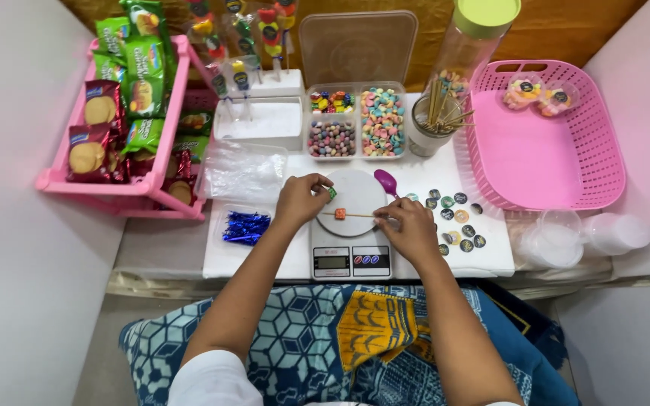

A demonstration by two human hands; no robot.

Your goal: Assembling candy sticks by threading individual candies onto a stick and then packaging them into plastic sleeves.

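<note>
- Left hand (301, 200) pinches a green candy (332, 193) at its fingertips, lifted just clear of the scale (349, 225) for threading.
- An orange candy (340, 213), already threaded on the skewer (355, 215), sits just right of that pinch.
- Right hand (409, 229) closes on the skewer's far end, laying it flat across the scale plate to steady it.
- Stickers (457, 218) lie beside that hand; the candy tray (355, 120) stands beyond both hands, within reach.

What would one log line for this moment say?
left hand: holds green candy | right hand: holds wooden skewer | orange candy: on skewer | all above white scale
</note>
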